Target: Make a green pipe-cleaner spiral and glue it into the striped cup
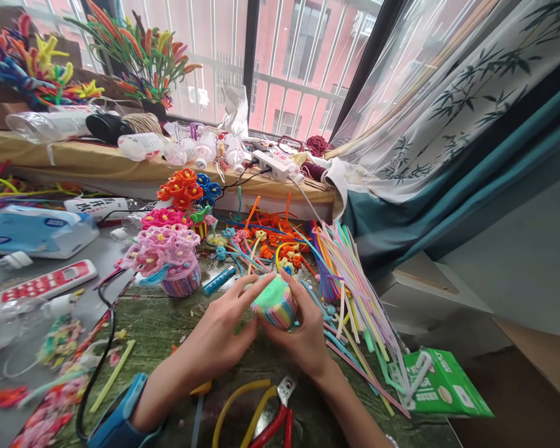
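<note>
Both hands meet around a small striped pot [280, 309] with a mint green top, wound in pastel bands. My left hand [226, 320] holds its left side, index finger stretched along the top edge and thumb low. My right hand [305, 326] wraps the right side, fingers at the far rim. Left of them stands a similar striped pot [182, 280] filled with pink fuzzy flowers [165, 247]. A blue cylinder [219, 280] lies between that pot and my left hand. Red-handled pliers [285, 392] lie on the table below my hands.
Pastel pipe cleaners [361, 292] spread to the right, beside a green packet [452, 382]. Orange and blue pieces [280, 229] lie behind. At left are a tissue pack [37, 231], a remote [51, 280], bottles and a black cable [109, 336]. A cluttered windowsill [98, 157] runs across the back.
</note>
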`<state>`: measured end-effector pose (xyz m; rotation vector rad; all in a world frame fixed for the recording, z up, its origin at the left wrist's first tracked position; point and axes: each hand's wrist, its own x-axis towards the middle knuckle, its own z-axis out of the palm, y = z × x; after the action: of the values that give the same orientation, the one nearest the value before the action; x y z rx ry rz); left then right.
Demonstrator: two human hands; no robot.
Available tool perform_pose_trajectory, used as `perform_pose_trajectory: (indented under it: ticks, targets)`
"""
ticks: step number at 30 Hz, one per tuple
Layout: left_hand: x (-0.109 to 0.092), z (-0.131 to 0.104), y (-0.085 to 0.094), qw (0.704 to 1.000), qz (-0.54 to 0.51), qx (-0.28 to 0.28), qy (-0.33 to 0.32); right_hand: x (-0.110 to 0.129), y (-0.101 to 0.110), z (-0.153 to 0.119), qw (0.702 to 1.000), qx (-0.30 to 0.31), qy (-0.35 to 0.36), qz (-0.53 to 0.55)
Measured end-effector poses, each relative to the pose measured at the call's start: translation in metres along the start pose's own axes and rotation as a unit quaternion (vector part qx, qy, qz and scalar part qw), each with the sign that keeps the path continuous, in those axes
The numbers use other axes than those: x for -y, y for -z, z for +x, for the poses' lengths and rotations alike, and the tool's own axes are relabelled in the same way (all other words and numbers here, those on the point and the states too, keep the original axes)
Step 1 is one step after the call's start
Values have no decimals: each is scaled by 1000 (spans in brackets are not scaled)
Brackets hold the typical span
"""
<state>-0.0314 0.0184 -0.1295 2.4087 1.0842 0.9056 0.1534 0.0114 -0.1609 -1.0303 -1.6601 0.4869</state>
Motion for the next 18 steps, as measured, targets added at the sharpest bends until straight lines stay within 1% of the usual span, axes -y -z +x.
perform_pose_trajectory:
  ticks: [4, 8, 12, 14, 18]
  targets:
    - [-1, -3, -1, 1000, 24, -16, -2, 2, 0, 0, 1000, -8, 20, -18]
    - [0, -6, -5, 996, 78, -21, -31, 2, 1, 0, 999, 0, 23, -22]
    - [1, -4, -5, 991, 121, -12, -58, 0, 1, -2, 999, 10, 34, -23]
    - [1, -4, -4, 992, 116, -13, -57, 0, 1, -2, 999, 9, 34, -20]
    - [3, -5, -6, 996, 71, -31, -40, 0, 1, 0, 1000, 0, 28, -12]
